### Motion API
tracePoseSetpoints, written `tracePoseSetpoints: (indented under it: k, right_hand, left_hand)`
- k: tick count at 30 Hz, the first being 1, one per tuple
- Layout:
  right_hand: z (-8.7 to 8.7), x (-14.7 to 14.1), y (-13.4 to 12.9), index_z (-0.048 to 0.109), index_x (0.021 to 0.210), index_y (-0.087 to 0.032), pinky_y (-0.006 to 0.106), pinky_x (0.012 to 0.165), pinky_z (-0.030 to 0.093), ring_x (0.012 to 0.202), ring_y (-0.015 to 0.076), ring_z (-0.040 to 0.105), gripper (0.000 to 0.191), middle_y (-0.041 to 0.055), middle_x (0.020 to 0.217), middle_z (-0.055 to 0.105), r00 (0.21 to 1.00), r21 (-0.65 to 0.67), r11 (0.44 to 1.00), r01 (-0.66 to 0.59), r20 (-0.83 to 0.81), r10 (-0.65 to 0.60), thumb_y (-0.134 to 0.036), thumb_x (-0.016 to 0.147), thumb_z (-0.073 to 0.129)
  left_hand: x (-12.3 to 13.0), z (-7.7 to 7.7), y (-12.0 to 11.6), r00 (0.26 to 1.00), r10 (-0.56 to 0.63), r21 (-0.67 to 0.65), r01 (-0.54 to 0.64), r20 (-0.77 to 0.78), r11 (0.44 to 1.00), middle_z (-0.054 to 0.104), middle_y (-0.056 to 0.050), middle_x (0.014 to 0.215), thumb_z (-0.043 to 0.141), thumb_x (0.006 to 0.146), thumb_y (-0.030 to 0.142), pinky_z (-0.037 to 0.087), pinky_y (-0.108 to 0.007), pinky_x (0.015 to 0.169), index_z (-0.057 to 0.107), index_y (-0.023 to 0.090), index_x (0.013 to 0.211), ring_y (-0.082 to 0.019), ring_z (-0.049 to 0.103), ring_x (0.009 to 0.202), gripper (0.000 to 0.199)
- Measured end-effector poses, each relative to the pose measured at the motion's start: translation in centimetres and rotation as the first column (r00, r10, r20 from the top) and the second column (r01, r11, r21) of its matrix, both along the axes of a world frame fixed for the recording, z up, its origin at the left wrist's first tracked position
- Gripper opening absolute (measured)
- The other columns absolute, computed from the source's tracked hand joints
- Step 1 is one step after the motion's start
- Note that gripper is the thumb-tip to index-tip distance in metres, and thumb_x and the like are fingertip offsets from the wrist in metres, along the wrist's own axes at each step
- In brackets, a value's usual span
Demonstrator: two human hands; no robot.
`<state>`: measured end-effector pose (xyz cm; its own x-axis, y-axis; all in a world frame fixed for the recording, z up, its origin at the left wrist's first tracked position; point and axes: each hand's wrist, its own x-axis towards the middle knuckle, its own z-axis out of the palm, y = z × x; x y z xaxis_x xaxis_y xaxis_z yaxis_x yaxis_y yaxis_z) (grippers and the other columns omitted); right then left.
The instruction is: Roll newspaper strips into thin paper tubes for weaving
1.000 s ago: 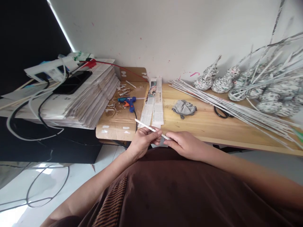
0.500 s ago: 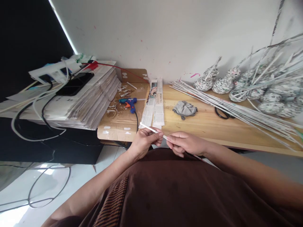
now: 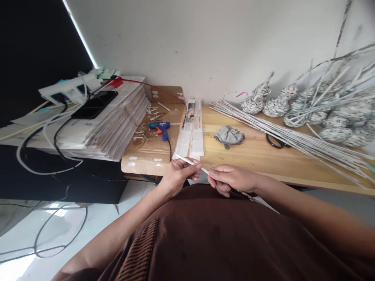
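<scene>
Because so thin a paper tube [image 3: 184,159] could bend easily, the left hand [image 3: 175,177] pinched it near its ten-o'clock tip. Toward four o'clock, the right hand [image 3: 233,177] also pinched it, probably for steadiness.

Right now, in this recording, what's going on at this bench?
A person holds a thin rolled paper stick between both hands, the left hand nearer its pale tip and the right hand further along it. On the wooden table ahead lie flat newspaper strips, a crumpled grey cloth and a bundle of paper sticks. A blue glue gun lies on cardboard to the left.
</scene>
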<state>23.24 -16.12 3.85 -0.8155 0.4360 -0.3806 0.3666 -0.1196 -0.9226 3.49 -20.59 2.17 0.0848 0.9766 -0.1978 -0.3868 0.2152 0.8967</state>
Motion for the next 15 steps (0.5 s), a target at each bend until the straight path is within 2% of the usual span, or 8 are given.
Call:
tracePoseSetpoints:
  k: [3,4,6,8,10,11,13,15]
  right_hand:
    - [0.16,-0.21,-0.01,0.058,0.086,-0.017,0.024,0.056,0.039,0.055,0.0108,0.049,0.043,-0.0019,0.06,0.053,0.993,0.268,0.958,0.104,0.02,-0.113,-0.057,0.092,0.044]
    - [0.16,-0.31,-0.01,0.057,0.085,-0.017,0.024,0.056,0.038,0.055,0.0107,0.049,0.043,-0.0019,0.06,0.053,0.992,0.276,0.954,0.12,0.003,-0.126,-0.057,0.092,0.044]
    - [0.01,-0.43,0.05,0.052,0.078,-0.018,0.024,0.053,0.038,0.048,0.0101,0.044,0.042,-0.0057,0.05,0.044,0.995,0.088,0.992,0.09,-0.058,-0.085,-0.055,0.094,0.041]
    - [-0.19,-0.41,0.15,0.044,0.073,-0.02,0.025,0.049,0.038,0.041,0.0097,0.037,0.041,-0.0097,0.043,0.03,0.991,-0.169,0.986,0.006,-0.132,-0.029,-0.054,0.094,0.04]
    - [-0.24,-0.33,0.16,0.044,0.074,-0.02,0.025,0.049,0.039,0.041,0.0102,0.037,0.042,-0.0098,0.044,0.029,0.99,-0.229,0.973,-0.021,-0.138,-0.011,-0.055,0.094,0.037]
    - [-0.17,-0.3,0.09,0.046,0.077,-0.019,0.026,0.05,0.039,0.043,0.0109,0.04,0.043,-0.0081,0.046,0.034,0.995,-0.151,0.988,-0.004,-0.099,-0.011,-0.056,0.094,0.036]
    - [0.09,-0.28,-0.17,0.052,0.084,-0.018,0.026,0.055,0.038,0.053,0.0125,0.047,0.042,-0.0027,0.057,0.048,0.999,0.197,0.98,0.034,0.012,-0.037,-0.057,0.093,0.039]
    - [0.34,-0.3,-0.47,0.055,0.087,-0.018,0.027,0.06,0.035,0.062,0.0144,0.049,0.035,0.0019,0.069,0.056,0.991,0.584,0.811,0.024,0.093,-0.096,-0.051,0.093,0.045]
  left_hand:
    - [0.06,-0.02,0.02,1.0,-0.007,-0.003,0.007,-0.012,1.0,0.063,-0.001,0.06,0.081,0.067,0.029,0.045,-0.022,0.051,0.069,0.011,0.078,-0.009,0.056,0.053,0.024]
    - [0.07,-0.03,0.02,1.0,-0.017,0.007,0.017,-0.016,1.0,0.063,-0.001,0.06,0.081,0.068,0.029,0.046,-0.022,0.051,0.069,0.011,0.078,-0.01,0.056,0.053,0.024]
    - [0.08,-0.05,0.0,0.999,-0.047,0.029,0.048,-0.027,0.998,0.063,-0.002,0.06,0.08,0.069,0.031,0.046,-0.022,0.051,0.069,0.011,0.078,-0.01,0.056,0.052,0.025]
    - [0.05,-0.09,-0.04,0.998,-0.062,0.037,0.063,-0.034,0.997,0.063,-0.002,0.061,0.08,0.069,0.031,0.046,-0.022,0.05,0.069,0.01,0.079,-0.01,0.056,0.051,0.025]
    - [-0.02,-0.15,-0.04,0.999,-0.045,0.025,0.045,-0.024,0.999,0.063,-0.002,0.061,0.08,0.069,0.029,0.046,-0.021,0.05,0.069,0.011,0.08,-0.009,0.056,0.052,0.024]
    - [-0.05,-0.19,-0.03,1.0,-0.023,0.015,0.023,-0.014,1.0,0.063,-0.001,0.061,0.08,0.069,0.028,0.046,-0.021,0.05,0.069,0.011,0.08,-0.009,0.056,0.052,0.023]
    - [-0.08,-0.24,0.03,1.0,0.006,-0.006,-0.006,-0.002,1.0,0.063,-0.001,0.061,0.08,0.068,0.027,0.046,-0.019,0.05,0.069,0.011,0.079,-0.009,0.057,0.054,0.022]
    - [-0.09,-0.26,0.09,1.0,0.013,-0.019,-0.013,-0.006,1.0,0.063,-0.001,0.061,0.081,0.068,0.027,0.046,-0.019,0.05,0.069,0.011,0.079,-0.009,0.057,0.054,0.022]
